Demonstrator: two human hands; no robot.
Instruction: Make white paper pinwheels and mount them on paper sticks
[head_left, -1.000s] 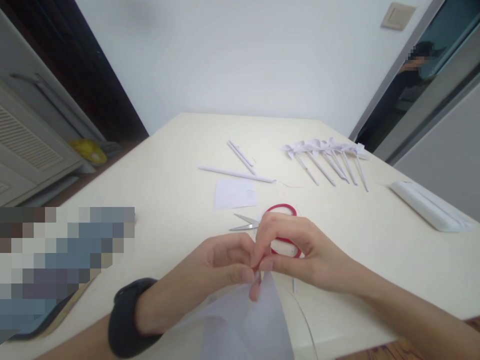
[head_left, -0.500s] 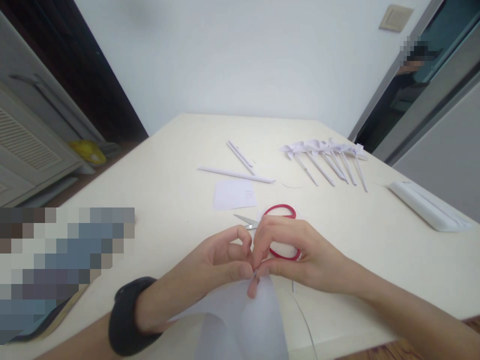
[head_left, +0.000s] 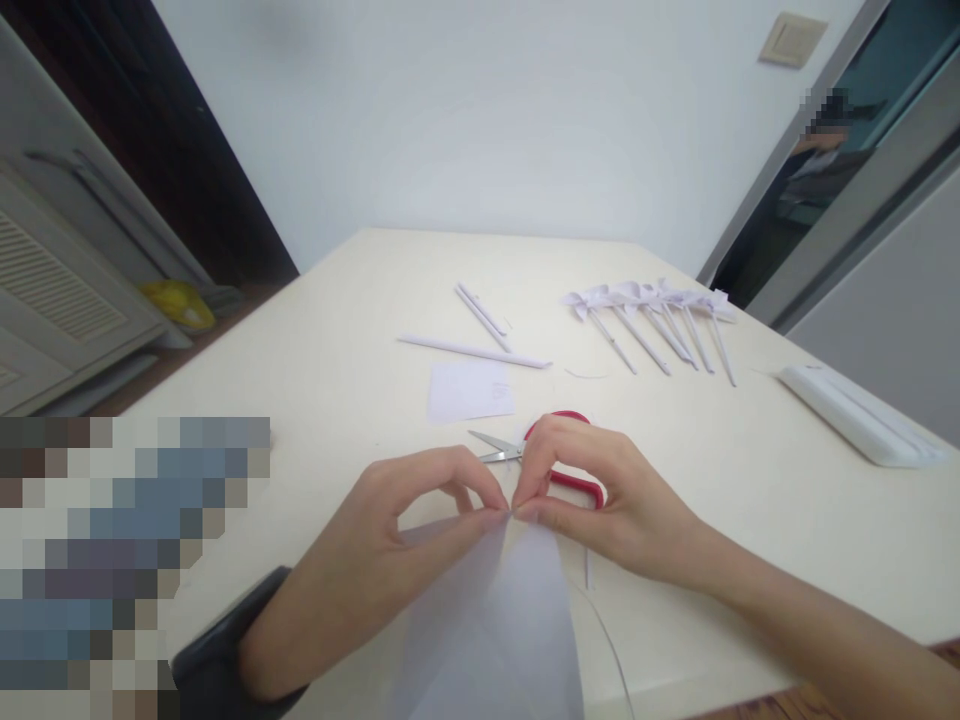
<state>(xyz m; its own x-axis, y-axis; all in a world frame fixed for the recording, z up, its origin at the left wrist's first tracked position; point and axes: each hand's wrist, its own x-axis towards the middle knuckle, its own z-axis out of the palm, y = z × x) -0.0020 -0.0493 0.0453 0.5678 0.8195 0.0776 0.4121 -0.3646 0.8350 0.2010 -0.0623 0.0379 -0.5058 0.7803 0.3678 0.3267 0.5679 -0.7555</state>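
Observation:
Between my hands a white sheet of paper (head_left: 495,630) hangs toward the table's front edge, its upper edge pinched at one spot. My left hand (head_left: 435,510), with a dark band at the wrist, grips that edge between thumb and fingertips. Right beside it, my right hand (head_left: 592,480) pinches the same spot, fingertips nearly touching the left ones. Behind the right hand lie open scissors (head_left: 576,486) with red handles, partly hidden, their blades pointing left. A thin wire (head_left: 611,645) curves down the table to the right of the paper.
On the white table (head_left: 337,330) lie several paper pinwheels on sticks (head_left: 652,320), rolled paper sticks (head_left: 472,350) and a small paper piece (head_left: 471,391). A white plastic-looking packet (head_left: 855,415) rests at the right edge. A person (head_left: 817,150) shows through the doorway.
Both hands have risen slightly, and my left fingers have come down into a pinch on the paper's edge. The paper now hangs straighter.

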